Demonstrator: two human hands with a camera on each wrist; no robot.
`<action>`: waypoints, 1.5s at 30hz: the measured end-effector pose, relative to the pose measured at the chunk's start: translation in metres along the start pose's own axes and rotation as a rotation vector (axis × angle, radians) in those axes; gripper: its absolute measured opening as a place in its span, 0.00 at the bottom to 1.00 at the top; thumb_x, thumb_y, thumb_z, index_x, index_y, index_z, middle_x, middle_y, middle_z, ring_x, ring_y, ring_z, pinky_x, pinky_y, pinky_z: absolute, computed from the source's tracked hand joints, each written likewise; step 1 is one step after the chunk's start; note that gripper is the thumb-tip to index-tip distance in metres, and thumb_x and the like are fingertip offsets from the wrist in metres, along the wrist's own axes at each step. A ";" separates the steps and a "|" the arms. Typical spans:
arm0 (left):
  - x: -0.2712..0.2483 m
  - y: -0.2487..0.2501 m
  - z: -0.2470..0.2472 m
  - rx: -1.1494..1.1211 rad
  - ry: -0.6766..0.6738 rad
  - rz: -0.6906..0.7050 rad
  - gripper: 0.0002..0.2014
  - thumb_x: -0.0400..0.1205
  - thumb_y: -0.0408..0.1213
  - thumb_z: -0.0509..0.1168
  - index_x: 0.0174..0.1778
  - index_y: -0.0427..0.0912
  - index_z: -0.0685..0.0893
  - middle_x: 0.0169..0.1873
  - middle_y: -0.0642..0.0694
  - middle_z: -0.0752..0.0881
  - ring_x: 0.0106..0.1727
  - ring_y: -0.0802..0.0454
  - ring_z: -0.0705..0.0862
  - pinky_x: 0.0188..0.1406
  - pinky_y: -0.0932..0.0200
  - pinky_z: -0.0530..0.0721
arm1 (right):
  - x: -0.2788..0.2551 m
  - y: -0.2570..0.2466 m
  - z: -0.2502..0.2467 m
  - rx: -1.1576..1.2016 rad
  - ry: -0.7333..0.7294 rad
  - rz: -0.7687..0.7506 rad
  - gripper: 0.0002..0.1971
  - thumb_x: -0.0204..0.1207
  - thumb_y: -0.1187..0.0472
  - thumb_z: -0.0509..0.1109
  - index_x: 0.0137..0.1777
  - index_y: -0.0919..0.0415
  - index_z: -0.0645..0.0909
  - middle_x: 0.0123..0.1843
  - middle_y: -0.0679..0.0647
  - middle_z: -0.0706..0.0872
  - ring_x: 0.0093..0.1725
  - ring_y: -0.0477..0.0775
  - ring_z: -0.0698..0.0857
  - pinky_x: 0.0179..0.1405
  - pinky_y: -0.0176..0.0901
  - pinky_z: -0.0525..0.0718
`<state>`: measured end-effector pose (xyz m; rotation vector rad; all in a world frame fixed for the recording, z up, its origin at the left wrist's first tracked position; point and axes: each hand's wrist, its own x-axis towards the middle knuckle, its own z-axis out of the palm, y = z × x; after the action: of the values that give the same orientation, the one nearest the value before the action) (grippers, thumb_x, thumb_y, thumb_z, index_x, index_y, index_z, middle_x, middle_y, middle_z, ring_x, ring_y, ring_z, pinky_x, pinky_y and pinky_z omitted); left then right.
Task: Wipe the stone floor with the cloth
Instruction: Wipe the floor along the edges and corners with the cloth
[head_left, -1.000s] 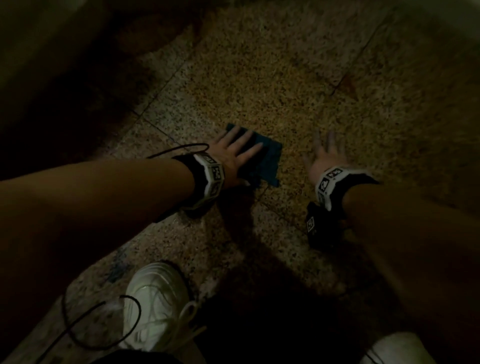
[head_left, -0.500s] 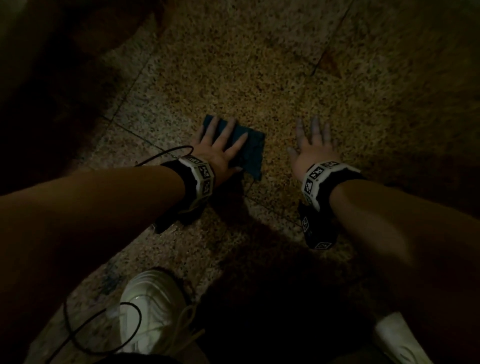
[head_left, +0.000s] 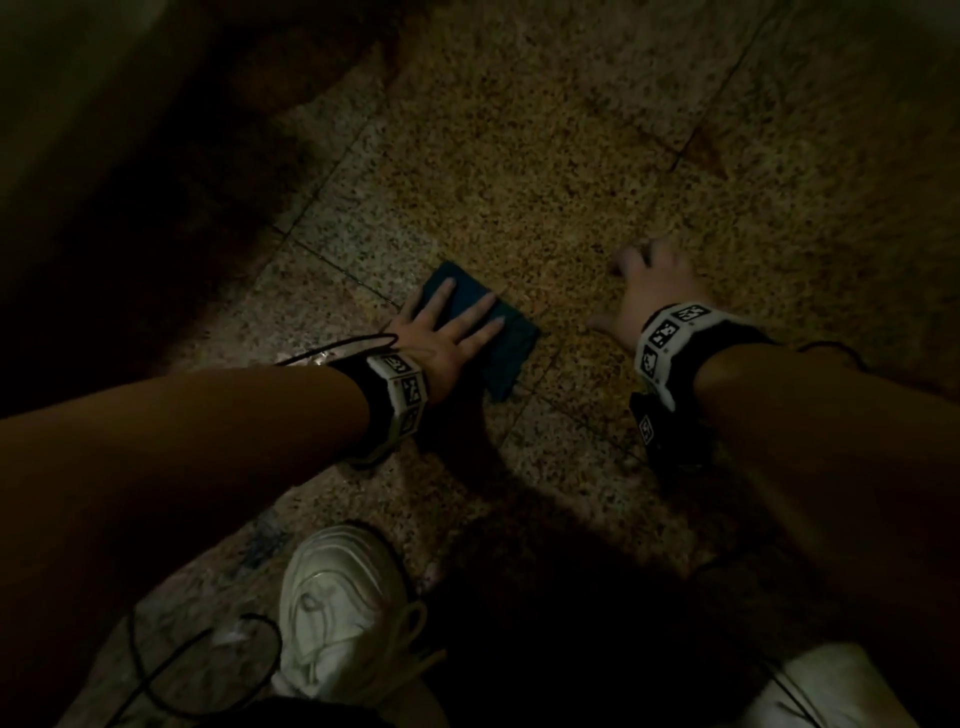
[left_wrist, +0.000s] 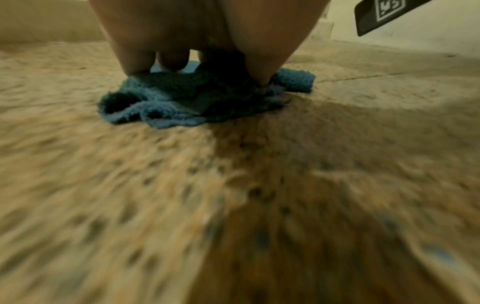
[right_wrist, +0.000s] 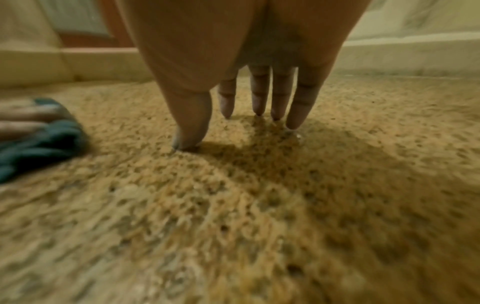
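A folded blue cloth (head_left: 506, 340) lies on the speckled stone floor (head_left: 545, 156). My left hand (head_left: 447, 332) lies flat on the cloth with straight, spread fingers and presses it down; in the left wrist view the cloth (left_wrist: 182, 102) bunches under the fingertips (left_wrist: 135, 63). To the right of the cloth, my right hand (head_left: 649, 291) props on the bare floor on its fingertips (right_wrist: 296, 115) and thumb, holding nothing. The right wrist view shows the cloth (right_wrist: 44, 144) at its left edge.
A white shoe (head_left: 337, 608) stands on the floor just below my left arm, with a black cable (head_left: 208, 670) looping beside it. A second white shoe (head_left: 836, 686) shows at the bottom right. A dark wall (head_left: 78, 156) runs along the left. Tile joints cross the floor.
My left hand has slid the cloth toward me and a little left across the floor. My right hand has shifted right and risen from flat onto its fingertips.
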<state>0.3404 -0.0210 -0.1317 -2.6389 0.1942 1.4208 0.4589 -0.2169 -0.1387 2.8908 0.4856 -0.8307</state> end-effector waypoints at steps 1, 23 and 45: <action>-0.001 -0.002 0.001 0.001 -0.005 -0.005 0.45 0.85 0.42 0.59 0.77 0.59 0.24 0.76 0.56 0.21 0.79 0.39 0.25 0.80 0.39 0.36 | -0.001 -0.001 0.001 0.013 0.000 0.005 0.36 0.73 0.39 0.71 0.75 0.55 0.64 0.76 0.62 0.62 0.76 0.67 0.61 0.72 0.61 0.69; 0.061 -0.026 -0.077 -0.268 0.209 -0.120 0.31 0.90 0.43 0.48 0.81 0.61 0.33 0.80 0.58 0.30 0.82 0.41 0.31 0.81 0.37 0.45 | 0.003 -0.009 0.005 -0.021 -0.140 0.081 0.47 0.67 0.37 0.75 0.80 0.54 0.56 0.80 0.60 0.54 0.79 0.66 0.55 0.74 0.57 0.66; 0.022 -0.041 -0.009 -0.132 0.135 -0.102 0.33 0.89 0.48 0.47 0.79 0.62 0.29 0.79 0.59 0.27 0.82 0.42 0.31 0.81 0.42 0.42 | 0.022 -0.017 -0.009 -0.245 -0.220 0.072 0.53 0.60 0.30 0.75 0.78 0.58 0.58 0.76 0.64 0.59 0.76 0.67 0.61 0.72 0.59 0.69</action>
<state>0.3672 0.0168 -0.1430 -2.8081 -0.0209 1.2673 0.4751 -0.1932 -0.1430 2.5426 0.4238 -0.9874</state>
